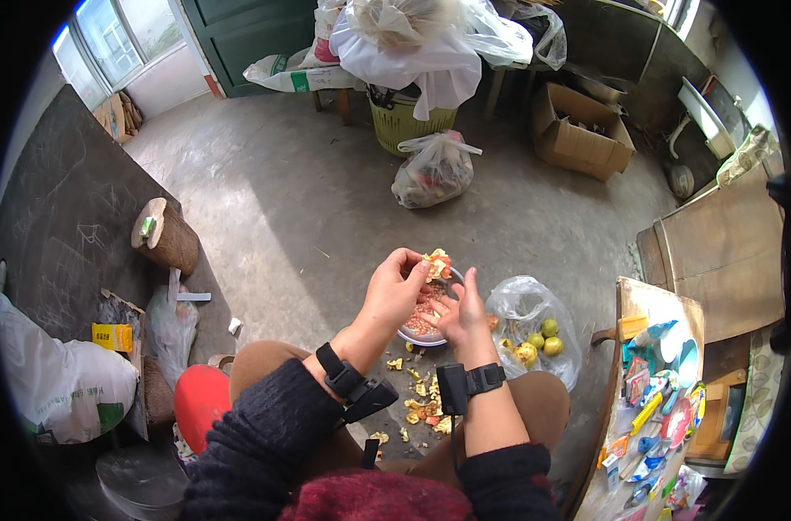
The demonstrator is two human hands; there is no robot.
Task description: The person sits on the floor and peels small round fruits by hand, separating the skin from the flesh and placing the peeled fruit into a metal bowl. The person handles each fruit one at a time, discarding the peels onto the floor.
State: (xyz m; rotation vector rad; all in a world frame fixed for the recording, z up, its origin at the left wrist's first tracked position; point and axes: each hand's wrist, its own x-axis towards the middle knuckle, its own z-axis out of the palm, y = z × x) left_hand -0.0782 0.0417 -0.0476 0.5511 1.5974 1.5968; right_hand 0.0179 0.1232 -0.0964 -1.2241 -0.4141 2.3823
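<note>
Between the thumb and fingers of my left hand (395, 280) is a piece of pomegranate (438, 264) with yellow rind and reddish inner flesh. It is held above the far side of a round bowl (428, 342) of pale pink pomegranate arils (413, 319). My right hand (465, 316) is over the bowl's right side, fingers apart, with nothing seen in it. Part of the bowl is hidden by both hands. To its right, several yellow-green pomegranates (553, 346) lie on an open clear plastic bag (529, 293). Torn rind pieces (424, 411) are scattered on the floor between my legs.
A low table (629, 296) heaped with small packets and plastic items stands at right. Ahead are a tied plastic bag (434, 172), a green basket (411, 127) and a cardboard box (581, 146). At left are a wooden stump (177, 244) and a red round object (201, 404).
</note>
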